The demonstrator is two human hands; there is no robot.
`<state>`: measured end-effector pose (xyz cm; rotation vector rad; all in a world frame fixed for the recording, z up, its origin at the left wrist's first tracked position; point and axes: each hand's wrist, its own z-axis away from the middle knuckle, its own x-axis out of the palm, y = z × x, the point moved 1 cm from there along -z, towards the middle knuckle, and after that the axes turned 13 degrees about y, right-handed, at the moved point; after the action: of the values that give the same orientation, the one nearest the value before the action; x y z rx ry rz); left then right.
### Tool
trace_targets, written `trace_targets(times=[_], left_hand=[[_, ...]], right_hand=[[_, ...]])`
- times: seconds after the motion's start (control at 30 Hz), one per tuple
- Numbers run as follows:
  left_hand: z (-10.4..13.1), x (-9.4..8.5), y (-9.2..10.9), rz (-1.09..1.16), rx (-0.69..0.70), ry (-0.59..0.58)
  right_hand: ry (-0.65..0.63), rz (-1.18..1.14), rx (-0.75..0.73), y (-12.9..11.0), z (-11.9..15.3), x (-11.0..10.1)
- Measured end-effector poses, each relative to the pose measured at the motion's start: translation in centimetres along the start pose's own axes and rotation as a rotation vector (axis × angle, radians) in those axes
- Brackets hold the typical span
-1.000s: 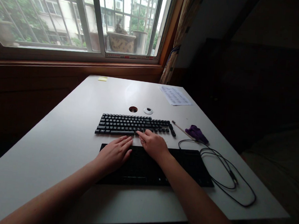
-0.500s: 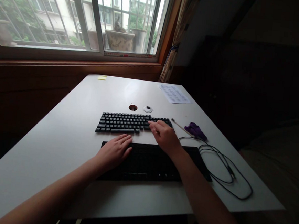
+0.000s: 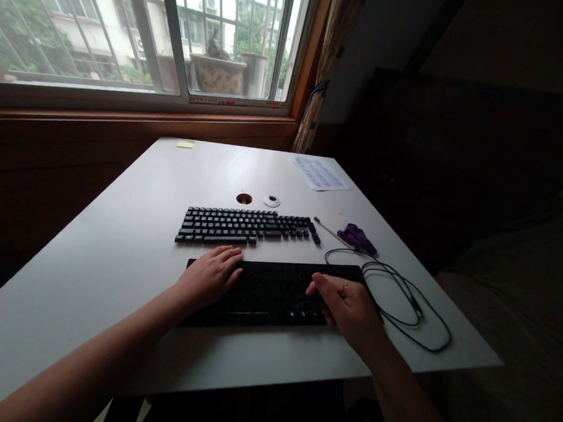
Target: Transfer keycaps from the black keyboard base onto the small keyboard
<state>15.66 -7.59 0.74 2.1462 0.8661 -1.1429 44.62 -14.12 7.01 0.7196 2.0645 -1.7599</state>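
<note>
A black keyboard base lies near the front of the table, with a few keycaps visible at its lower right. My left hand rests flat across its upper left part, fingers stretched out. Over the base's right side is my right hand, thumb and fingers drawn together in a pinch. Whatever is between those fingertips, if anything, is too small or hidden to make out. Just beyond the base, loose black keycaps are laid out in rows like a keyboard. The rows have gaps at the lower right.
A coiled black cable lies to the right. Behind it are a purple cloth and a thin brush. The white table has a cable hole, its white cover, paper sheets and yellow sticky notes.
My right hand has moved from the right end of the keycap rows back toward me, over the base's right side. My left hand stays on the base. The view has shifted slightly.
</note>
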Motion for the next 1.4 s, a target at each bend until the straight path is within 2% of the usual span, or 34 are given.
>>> trace_targets(times=[0.23, 0.4, 0.5, 0.6, 0.7, 0.77, 0.97, 1.1, 1.2, 1.3, 1.4], left_hand=[[-0.1, 0.0, -0.1, 0.028, -0.005, 0.005], [-0.1, 0.0, -0.2, 0.024, -0.005, 0.005], [-0.1, 0.1, -0.2, 0.024, 0.003, 0.006], [0.0, 0.2, -0.3, 0.023, 0.004, 0.006], [0.0, 0.2, -0.3, 0.041, 0.002, 0.02], [0.0, 0.1, -0.3, 0.045, 0.002, 0.016], [0.0, 0.1, -0.2, 0.034, 0.007, 0.009], [0.0, 0.1, -0.1, 0.046, 0.018, 0.032], [-0.2, -0.3, 0.2, 0.096, 0.02, 0.087], [-0.5, -1.3, 1.2, 0.2, 0.014, 0.14], [-0.8, -2.4, 2.5, 0.383, -0.049, 0.153]], right_hand=[[-0.005, 0.202, -0.166, -0.6, 1.0, 0.9], [-0.017, 0.358, -0.306, -1.1, 1.4, 2.6], [0.007, 0.395, -0.341, -1.0, 1.1, 3.2], [-0.043, 0.272, -0.239, -0.2, 0.4, 2.7], [-0.122, 0.053, 0.023, 1.2, -0.2, 2.2], [-0.144, -0.047, 0.138, 2.0, -0.4, 2.0], [-0.091, -0.164, 0.274, 3.4, -1.0, 2.1], [-0.082, -0.17, 0.275, 3.4, -0.9, 1.8], [-0.048, -0.142, 0.252, 2.7, -0.8, 1.5], [0.015, -0.146, 0.203, 1.3, -0.8, 1.6], [0.055, -0.155, 0.102, 0.0, -1.0, 2.4]])
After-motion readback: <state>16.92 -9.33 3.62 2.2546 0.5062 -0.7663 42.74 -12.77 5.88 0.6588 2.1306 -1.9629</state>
